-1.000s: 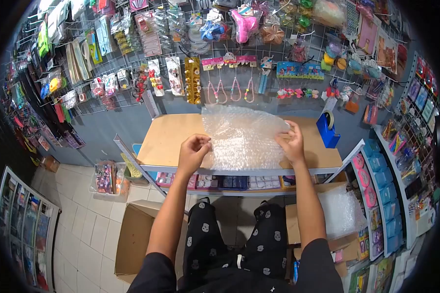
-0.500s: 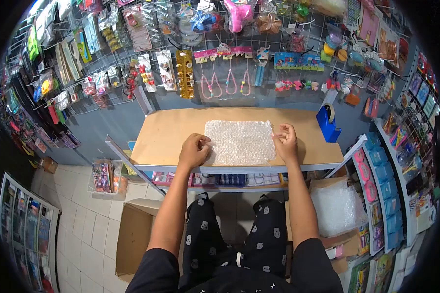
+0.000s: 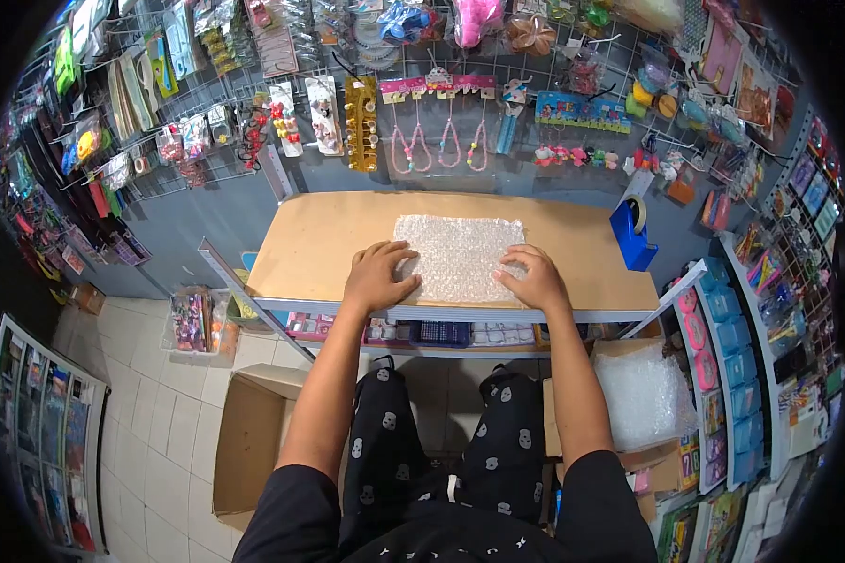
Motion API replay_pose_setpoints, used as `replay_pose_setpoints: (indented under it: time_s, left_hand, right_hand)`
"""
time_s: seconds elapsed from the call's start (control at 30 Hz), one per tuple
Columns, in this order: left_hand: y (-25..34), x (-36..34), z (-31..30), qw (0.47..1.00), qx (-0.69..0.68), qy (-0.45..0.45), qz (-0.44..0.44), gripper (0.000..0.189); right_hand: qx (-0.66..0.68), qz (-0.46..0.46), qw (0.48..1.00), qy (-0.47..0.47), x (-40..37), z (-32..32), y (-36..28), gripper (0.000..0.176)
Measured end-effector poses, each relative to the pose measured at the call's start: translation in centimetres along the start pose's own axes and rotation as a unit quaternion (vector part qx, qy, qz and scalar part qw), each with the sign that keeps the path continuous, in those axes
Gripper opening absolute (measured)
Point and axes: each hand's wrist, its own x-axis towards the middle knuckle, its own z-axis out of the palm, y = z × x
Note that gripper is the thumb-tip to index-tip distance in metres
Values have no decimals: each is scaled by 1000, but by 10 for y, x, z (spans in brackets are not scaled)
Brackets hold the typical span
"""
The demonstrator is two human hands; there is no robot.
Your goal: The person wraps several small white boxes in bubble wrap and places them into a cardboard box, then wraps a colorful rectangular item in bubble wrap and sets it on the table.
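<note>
A rectangular sheet of bubble wrap [image 3: 460, 258] lies flat on the wooden tabletop [image 3: 319, 249]. My left hand [image 3: 378, 277] rests at its left side, fingers stretched onto the edge and thumb held apart. On the opposite side, my right hand [image 3: 535, 280] touches the sheet with curved fingers, its thumb spread away from them. Neither hand grips the wrap. A blue tape dispenser [image 3: 635, 246] with a roll of tape stands at the right end of the table, beyond my right hand.
Packaged accessories hang on the wire rack [image 3: 441, 70] above the table. Below it, a shelf holds a dark blue basket [image 3: 439, 333]. An open cardboard box [image 3: 244, 441] sits on the floor to the left. More bubble wrap [image 3: 643, 399] fills a box at right.
Both hands have come down onto the sides of the bubble wrap, and their fingers have spread. My right hand has moved inward over its edge. The view has shifted slightly.
</note>
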Motion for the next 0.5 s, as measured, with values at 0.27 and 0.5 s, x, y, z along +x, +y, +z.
replay_pose_setpoints:
  time_s: [0.27,0.5]
  left_hand:
    - [-2,0,1,1000,8,2,-3,51]
    - [-2,3,2,1000,-4,4,-25,43]
  right_hand:
    - [27,-7,1000,7,1,-1,4,25]
    - [33,-6,999,-4,2,-3,3,23]
